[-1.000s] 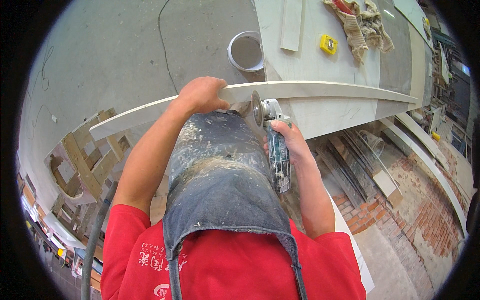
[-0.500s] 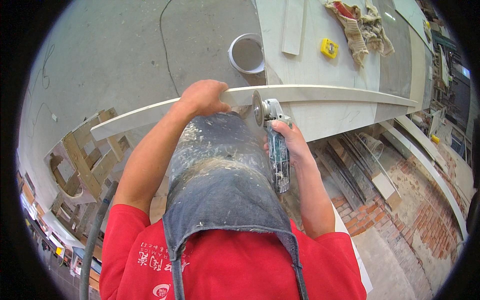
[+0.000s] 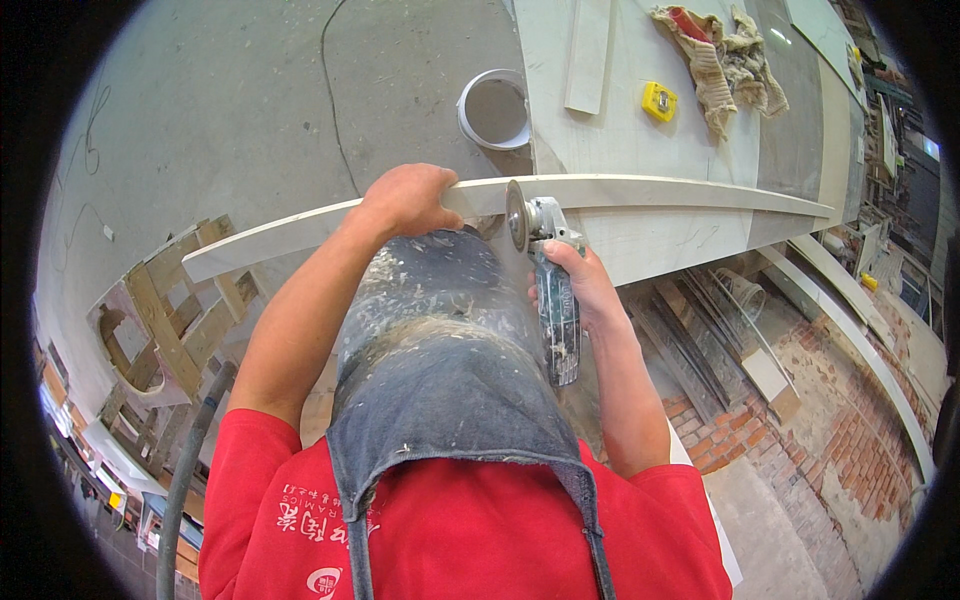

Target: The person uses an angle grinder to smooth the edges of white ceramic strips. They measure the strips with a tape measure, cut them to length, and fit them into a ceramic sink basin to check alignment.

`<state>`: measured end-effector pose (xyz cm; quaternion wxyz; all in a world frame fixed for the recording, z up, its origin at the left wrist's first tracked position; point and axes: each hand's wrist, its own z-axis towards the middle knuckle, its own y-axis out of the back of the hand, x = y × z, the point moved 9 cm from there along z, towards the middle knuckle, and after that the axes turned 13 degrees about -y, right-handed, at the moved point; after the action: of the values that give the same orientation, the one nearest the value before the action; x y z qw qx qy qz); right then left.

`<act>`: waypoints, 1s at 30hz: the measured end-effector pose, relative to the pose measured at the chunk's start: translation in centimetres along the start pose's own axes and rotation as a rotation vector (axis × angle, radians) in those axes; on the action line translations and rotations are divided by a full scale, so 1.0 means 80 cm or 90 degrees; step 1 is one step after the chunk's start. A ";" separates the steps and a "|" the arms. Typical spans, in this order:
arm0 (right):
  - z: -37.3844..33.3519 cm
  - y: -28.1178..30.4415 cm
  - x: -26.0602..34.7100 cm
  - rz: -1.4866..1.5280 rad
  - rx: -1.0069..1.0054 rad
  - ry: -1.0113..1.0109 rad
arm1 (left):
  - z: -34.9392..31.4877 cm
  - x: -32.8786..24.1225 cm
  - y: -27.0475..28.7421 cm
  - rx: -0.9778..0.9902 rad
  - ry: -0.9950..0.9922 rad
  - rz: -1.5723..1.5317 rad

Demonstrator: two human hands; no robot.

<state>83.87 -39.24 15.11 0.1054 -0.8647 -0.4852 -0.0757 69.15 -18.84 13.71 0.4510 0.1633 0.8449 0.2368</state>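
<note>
Head-worn fisheye, looking down, close overhead

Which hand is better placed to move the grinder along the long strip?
Probably the right hand: it holds the grinder, with the disc close to the long strip. The left hand grips the strip, so it seems better for steadying.

White lettering (image 3: pixel 324 526), Chinese characters with smaller Latin capitals, stands on the chest of the red shirt (image 3: pixel 460 545), one apron strap (image 3: pixel 360 560) crossing it. A round white emblem (image 3: pixel 324 581) sits beside it.
</note>
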 end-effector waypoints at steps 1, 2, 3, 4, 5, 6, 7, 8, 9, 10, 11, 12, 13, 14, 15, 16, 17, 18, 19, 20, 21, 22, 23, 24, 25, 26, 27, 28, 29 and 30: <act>0.000 -0.001 0.000 0.008 0.006 -0.006 | 0.000 0.001 -0.001 -0.002 -0.002 0.000; 0.000 -0.002 0.000 0.017 0.012 -0.013 | -0.001 0.001 -0.001 -0.004 -0.003 -0.001; 0.000 -0.002 0.000 0.018 0.012 -0.010 | 0.000 0.001 -0.002 -0.007 -0.006 0.001; -0.001 -0.003 0.001 0.020 0.013 -0.008 | 0.000 0.001 -0.002 -0.009 -0.008 0.004; -0.001 -0.003 0.001 0.022 0.013 -0.005 | 0.000 0.000 -0.002 -0.012 -0.011 0.006; -0.002 -0.004 0.002 0.021 0.013 -0.005 | -0.001 0.000 -0.002 -0.006 -0.003 0.003; -0.003 -0.004 0.003 0.020 0.012 -0.005 | -0.001 -0.003 -0.001 0.000 0.004 -0.001; -0.003 -0.004 0.004 0.019 0.011 -0.005 | -0.002 -0.003 -0.001 0.006 0.011 -0.005; -0.003 -0.004 0.004 0.020 0.012 -0.005 | -0.002 -0.004 -0.001 0.006 0.009 -0.003; -0.003 -0.005 0.004 0.021 0.013 -0.005 | -0.002 -0.003 -0.001 0.006 0.007 -0.001; -0.003 -0.005 0.004 0.022 0.014 -0.005 | -0.002 -0.003 -0.001 0.006 0.005 0.001; -0.002 -0.004 0.004 0.021 0.013 -0.004 | -0.002 -0.003 -0.002 0.005 0.003 0.001; -0.001 -0.004 0.003 0.019 0.012 -0.003 | -0.002 -0.003 -0.002 0.003 0.001 0.001; -0.001 -0.003 0.003 0.018 0.011 -0.002 | -0.002 -0.003 -0.002 0.002 -0.002 0.002; -0.001 -0.003 0.003 0.019 0.009 -0.003 | -0.002 -0.004 -0.002 0.002 0.000 0.003; -0.001 -0.003 0.003 0.019 0.008 -0.005 | -0.002 -0.005 -0.002 0.001 0.002 0.004; -0.002 -0.004 0.004 0.020 0.006 -0.006 | -0.003 -0.005 -0.002 0.001 0.004 0.005; -0.002 -0.004 0.004 0.021 0.004 -0.006 | -0.003 -0.005 -0.002 0.001 0.006 0.005; -0.002 -0.004 0.004 0.021 0.002 -0.006 | -0.003 -0.004 -0.002 0.001 0.007 0.005; -0.002 -0.003 0.004 0.022 0.000 -0.007 | -0.003 -0.004 -0.003 0.001 0.009 0.005; -0.002 -0.004 0.004 0.022 0.005 -0.007 | -0.003 -0.004 -0.003 0.001 0.008 0.004; -0.002 -0.004 0.004 0.022 0.009 -0.008 | -0.004 -0.004 -0.003 0.001 0.007 0.003; -0.002 -0.004 0.004 0.022 0.013 -0.008 | -0.004 -0.004 -0.003 0.001 0.007 0.003; -0.002 -0.004 0.003 0.023 0.011 -0.009 | -0.005 -0.004 -0.003 -0.003 0.007 0.004; -0.002 -0.003 0.003 0.024 0.009 -0.010 | -0.005 -0.003 -0.004 -0.008 0.008 0.005; -0.002 -0.003 0.003 0.024 0.007 -0.010 | -0.006 -0.003 -0.004 -0.013 0.009 0.006; -0.003 -0.003 0.002 0.023 0.005 -0.013 | -0.006 -0.003 -0.004 -0.011 0.010 0.006; -0.003 -0.003 0.002 0.022 0.004 -0.015 | -0.006 -0.002 -0.005 -0.009 0.011 0.007; -0.004 -0.003 0.002 0.021 0.002 -0.017 | -0.006 -0.002 -0.005 -0.008 0.012 0.008; -0.003 -0.003 0.003 0.012 0.002 -0.009 | -0.006 -0.002 -0.006 -0.006 0.010 0.010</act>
<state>83.79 -38.96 15.43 0.1043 -0.8697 -0.4777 -0.0675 68.83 -19.41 13.79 0.4434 0.1654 0.8459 0.2457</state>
